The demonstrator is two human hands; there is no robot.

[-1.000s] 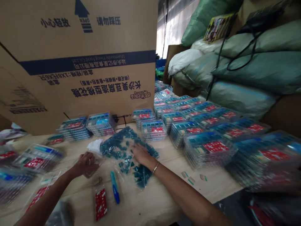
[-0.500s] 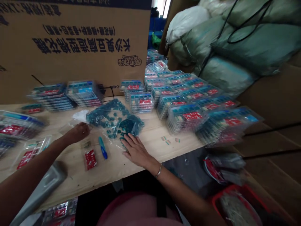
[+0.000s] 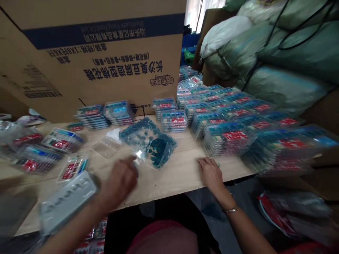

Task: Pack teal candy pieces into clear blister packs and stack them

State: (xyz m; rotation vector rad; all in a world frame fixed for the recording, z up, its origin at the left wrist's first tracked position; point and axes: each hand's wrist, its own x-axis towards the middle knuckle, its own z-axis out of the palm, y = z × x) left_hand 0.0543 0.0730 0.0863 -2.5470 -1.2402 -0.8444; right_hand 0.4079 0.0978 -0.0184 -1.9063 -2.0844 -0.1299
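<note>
Right hand (image 3: 210,173) is off the bag of teal pieces (image 3: 143,132) vs the earlier frame, now at the bag's 4 o'clock, on the wood table (image 3: 177,176) near its edge. Left hand (image 3: 122,179) has swung away from the clear tray (image 3: 107,146), which sits at the bag's 9, to its 7. So bag is free of both hands; my read: handling has shifted to the near side of the table. Bag lies flat mid-table, dark pieces bunched toward 5. Right hand: fingers half bent, tips down on the wood, small teal bit (image 3: 218,165) just beside; can't tell if anything's pinched. Left: fingers look curled, motion-blurred, blue object (image 3: 136,170) at the fingertips; can't tell if gripped. Further out: grey moulded tray (image 3: 70,201) at 8, stacked boxes (image 3: 227,135) at 3, big carton (image 3: 113,84) at 11.
</note>
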